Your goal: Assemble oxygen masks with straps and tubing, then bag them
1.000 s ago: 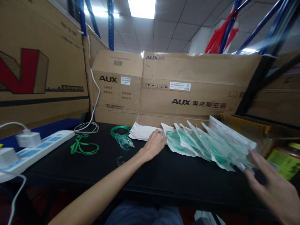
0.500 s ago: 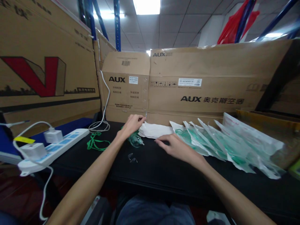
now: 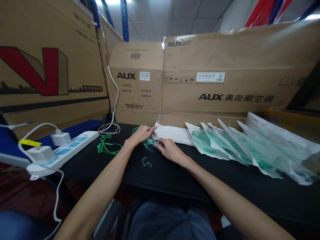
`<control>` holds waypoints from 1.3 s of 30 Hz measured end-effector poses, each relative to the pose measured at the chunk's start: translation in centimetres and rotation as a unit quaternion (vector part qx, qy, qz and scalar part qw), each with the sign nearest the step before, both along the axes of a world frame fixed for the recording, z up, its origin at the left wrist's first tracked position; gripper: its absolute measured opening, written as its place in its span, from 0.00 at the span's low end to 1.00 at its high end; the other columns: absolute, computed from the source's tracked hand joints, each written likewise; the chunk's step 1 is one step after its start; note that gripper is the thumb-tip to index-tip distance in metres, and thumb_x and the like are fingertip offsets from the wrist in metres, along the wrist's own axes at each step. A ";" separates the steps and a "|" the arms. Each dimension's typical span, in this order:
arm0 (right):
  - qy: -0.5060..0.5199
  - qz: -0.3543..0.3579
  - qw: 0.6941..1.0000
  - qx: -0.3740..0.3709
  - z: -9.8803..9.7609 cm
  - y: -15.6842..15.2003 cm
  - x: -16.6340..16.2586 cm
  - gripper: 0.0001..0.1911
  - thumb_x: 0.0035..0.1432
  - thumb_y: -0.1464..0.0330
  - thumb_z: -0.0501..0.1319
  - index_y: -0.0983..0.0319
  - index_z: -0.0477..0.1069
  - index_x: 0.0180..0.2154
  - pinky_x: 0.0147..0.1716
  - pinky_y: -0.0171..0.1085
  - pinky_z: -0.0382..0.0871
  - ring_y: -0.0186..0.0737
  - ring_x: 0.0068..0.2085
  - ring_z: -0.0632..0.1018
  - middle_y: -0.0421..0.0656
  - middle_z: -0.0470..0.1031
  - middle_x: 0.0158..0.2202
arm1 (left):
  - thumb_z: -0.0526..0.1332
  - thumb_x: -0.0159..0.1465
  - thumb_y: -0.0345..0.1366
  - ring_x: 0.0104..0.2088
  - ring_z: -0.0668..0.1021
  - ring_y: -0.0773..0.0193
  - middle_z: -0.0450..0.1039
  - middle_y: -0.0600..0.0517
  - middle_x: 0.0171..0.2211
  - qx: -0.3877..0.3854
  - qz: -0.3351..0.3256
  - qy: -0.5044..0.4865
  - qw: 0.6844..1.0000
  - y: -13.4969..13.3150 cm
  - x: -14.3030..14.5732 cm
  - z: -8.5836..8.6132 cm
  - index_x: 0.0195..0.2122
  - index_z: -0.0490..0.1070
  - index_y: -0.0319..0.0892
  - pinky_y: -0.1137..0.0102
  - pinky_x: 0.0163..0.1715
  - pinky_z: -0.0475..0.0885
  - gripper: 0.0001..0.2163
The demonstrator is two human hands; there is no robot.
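Note:
My left hand [image 3: 141, 134] and my right hand [image 3: 168, 149] meet over a clear plastic mask with green tubing [image 3: 149, 144] on the black table [image 3: 225, 180]. Both hands have fingers curled onto the mask, which they largely cover. A white flat packet [image 3: 173, 133] lies just behind them. To the right, several sealed packets holding green tubing [image 3: 240, 146] are fanned out in a row. A small clear plastic piece [image 3: 145, 162] lies loose in front of the hands.
A green strap [image 3: 106, 146] and a coiled white cable [image 3: 108, 127] lie left of the hands. A white power strip with chargers [image 3: 60, 151] sits at the left edge. Large cardboard boxes [image 3: 225, 86] wall off the back and left.
My right hand swept left from the packets at the right to the mask. My left hand moved from the first packet to the mask. The view has shifted slightly down.

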State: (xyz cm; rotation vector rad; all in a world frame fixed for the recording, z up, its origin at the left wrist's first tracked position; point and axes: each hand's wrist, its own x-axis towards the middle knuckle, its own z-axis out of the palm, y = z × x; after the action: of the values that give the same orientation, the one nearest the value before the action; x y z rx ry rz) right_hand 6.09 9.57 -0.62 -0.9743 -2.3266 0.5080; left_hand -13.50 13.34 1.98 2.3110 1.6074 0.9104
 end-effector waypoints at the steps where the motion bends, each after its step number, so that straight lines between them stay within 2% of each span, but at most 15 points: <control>1: 0.004 -0.001 1.000 -0.017 -0.1 0.2 0.1 0.12 0.68 0.67 0.58 0.63 0.74 0.32 0.34 0.36 0.67 0.38 0.29 0.76 0.41 0.76 0.26 | 0.44 0.71 0.55 0.33 0.81 0.58 0.81 0.49 0.26 -0.003 0.004 -0.001 1.000 0.1 -0.1 -0.2 0.30 0.82 0.42 0.69 0.43 0.69 0.32; 6: 0.023 -0.006 0.995 -0.097 -0.5 1.1 0.2 0.15 0.69 0.61 0.58 0.65 0.73 0.34 0.30 0.36 0.73 0.32 0.26 0.76 0.37 0.75 0.27 | 0.38 0.71 0.58 0.31 0.80 0.57 0.77 0.49 0.22 0.005 0.048 -0.003 0.999 -0.2 -0.7 -0.4 0.28 0.82 0.42 0.67 0.42 0.69 0.38; 9: 0.036 -0.016 0.993 -0.108 0.0 1.0 0.6 0.15 0.71 0.65 0.55 0.65 0.71 0.32 0.27 0.34 0.72 0.32 0.25 0.77 0.39 0.75 0.26 | 0.37 0.71 0.58 0.29 0.79 0.57 0.76 0.49 0.20 0.019 0.068 -0.006 0.998 -0.5 -1.1 -0.1 0.28 0.82 0.41 0.67 0.38 0.69 0.38; 12: 0.046 -0.026 0.996 -0.079 1.3 -0.2 2.0 0.12 0.69 0.68 0.55 0.63 0.69 0.31 0.27 0.33 0.68 0.34 0.25 0.76 0.39 0.75 0.25 | 0.40 0.71 0.57 0.28 0.79 0.58 0.77 0.50 0.22 0.035 0.067 -0.002 0.997 -0.6 -1.6 0.3 0.30 0.81 0.41 0.68 0.36 0.68 0.34; 16: 0.048 -0.022 0.998 -0.023 2.7 -2.9 4.8 0.11 0.66 0.64 0.58 0.61 0.69 0.31 0.30 0.35 0.64 0.37 0.28 0.73 0.39 0.72 0.25 | 0.51 0.69 0.54 0.30 0.79 0.58 0.79 0.50 0.24 0.040 0.059 0.019 0.997 -0.8 -1.8 1.1 0.29 0.80 0.42 0.68 0.35 0.68 0.26; 18: 0.011 -0.015 1.000 0.002 2.8 -4.2 5.9 0.11 0.67 0.64 0.57 0.61 0.71 0.33 0.31 0.36 0.64 0.38 0.28 0.72 0.39 0.73 0.26 | 0.54 0.69 0.52 0.34 0.80 0.56 0.80 0.48 0.29 0.048 0.066 0.027 0.996 -1.5 -1.6 1.7 0.32 0.81 0.41 0.67 0.38 0.69 0.22; 21: -0.062 -0.019 0.997 0.031 2.3 -5.8 7.0 0.10 0.68 0.63 0.56 0.60 0.72 0.35 0.37 0.38 0.67 0.41 0.35 0.75 0.42 0.75 0.32 | 0.55 0.69 0.46 0.46 0.79 0.53 0.80 0.44 0.43 0.078 0.074 0.036 0.994 -4.3 -0.9 2.7 0.42 0.80 0.41 0.64 0.49 0.68 0.17; 23: -0.076 -0.031 0.996 0.022 1.9 -6.4 7.4 0.10 0.67 0.62 0.58 0.60 0.74 0.38 0.40 0.40 0.69 0.43 0.39 0.77 0.44 0.76 0.36 | 0.56 0.69 0.43 0.48 0.77 0.55 0.79 0.47 0.45 0.082 0.044 0.050 0.994 -7.3 -0.5 2.8 0.44 0.79 0.44 0.63 0.52 0.67 0.14; 25: -0.060 -0.049 0.997 0.013 1.6 -6.8 7.4 0.12 0.65 0.60 0.61 0.60 0.75 0.45 0.43 0.42 0.71 0.45 0.41 0.78 0.46 0.76 0.41 | 0.56 0.70 0.40 0.50 0.76 0.58 0.78 0.51 0.47 0.034 -0.047 0.074 0.996 -10.4 -0.4 2.3 0.45 0.78 0.48 0.64 0.54 0.67 0.12; 28: -0.028 -0.061 0.997 0.036 1.2 -6.9 6.8 0.24 0.63 0.58 0.64 0.60 0.70 0.58 0.53 0.46 0.70 0.50 0.51 0.77 0.51 0.73 0.53 | 0.59 0.68 0.38 0.52 0.74 0.59 0.77 0.52 0.48 -0.014 -0.077 0.083 0.993 -13.2 -0.4 0.5 0.46 0.78 0.50 0.64 0.57 0.65 0.09; 30: -0.035 -0.048 0.997 0.053 0.8 -6.9 6.2 0.29 0.63 0.60 0.65 0.60 0.66 0.62 0.58 0.49 0.67 0.52 0.57 0.74 0.52 0.71 0.57 | 0.60 0.67 0.37 0.51 0.74 0.59 0.77 0.52 0.47 -0.039 -0.083 0.090 0.992 -13.6 -0.2 -0.5 0.44 0.78 0.49 0.65 0.55 0.66 0.08; 32: -0.058 -0.034 0.996 0.059 0.3 -6.9 5.7 0.28 0.63 0.64 0.65 0.61 0.65 0.63 0.59 0.51 0.67 0.53 0.58 0.73 0.52 0.72 0.58 | 0.60 0.67 0.37 0.47 0.75 0.59 0.77 0.52 0.43 -0.050 -0.078 0.099 0.991 -13.1 0.3 -1.1 0.40 0.78 0.48 0.66 0.51 0.67 0.06; 35: -0.073 -0.022 0.996 0.056 -0.5 -6.9 5.9 0.26 0.64 0.69 0.62 0.61 0.66 0.62 0.58 0.51 0.68 0.52 0.57 0.73 0.51 0.73 0.58 | 0.59 0.67 0.36 0.41 0.75 0.59 0.76 0.53 0.35 -0.049 -0.050 0.118 0.991 -12.4 1.5 -0.9 0.38 0.77 0.47 0.66 0.44 0.67 0.07; 39: -0.045 -0.031 0.997 0.047 -1.2 -6.9 7.2 0.24 0.63 0.71 0.61 0.60 0.67 0.61 0.58 0.50 0.68 0.50 0.56 0.74 0.49 0.73 0.57 | 0.59 0.66 0.37 0.36 0.75 0.59 0.74 0.53 0.30 -0.068 -0.003 0.140 0.988 -12.7 3.0 -0.1 0.35 0.76 0.44 0.65 0.39 0.65 0.07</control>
State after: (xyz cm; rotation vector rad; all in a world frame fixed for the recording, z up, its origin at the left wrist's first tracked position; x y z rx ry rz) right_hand 13.33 2.62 -1.86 -1.0398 -2.3688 0.3323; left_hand -10.47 0.65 1.86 2.4290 1.7043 0.4725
